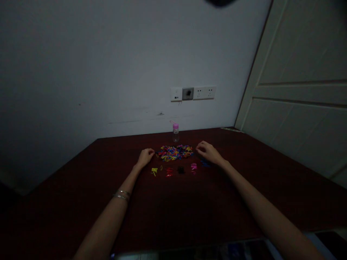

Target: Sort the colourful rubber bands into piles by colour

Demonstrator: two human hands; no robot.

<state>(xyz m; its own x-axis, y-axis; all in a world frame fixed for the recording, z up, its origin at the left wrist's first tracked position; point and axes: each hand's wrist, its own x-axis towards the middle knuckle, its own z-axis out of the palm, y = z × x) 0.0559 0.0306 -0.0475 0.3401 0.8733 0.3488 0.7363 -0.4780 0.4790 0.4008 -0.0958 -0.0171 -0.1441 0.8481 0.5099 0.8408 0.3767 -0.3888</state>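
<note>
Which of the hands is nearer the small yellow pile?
Left. The left hand is just behind and left of the small yellow pile; the right hand is well to its right, by the right edge of the multicoloured heap.

White wall: scuffed dark low down.
White rectangular socket plates: mounted either side of a square grey plate.
Clear bottle with pink lid: standing upright near the wall.
Dark red-brown counter: stretching below.
Pale panelled door: rising at right.
</note>
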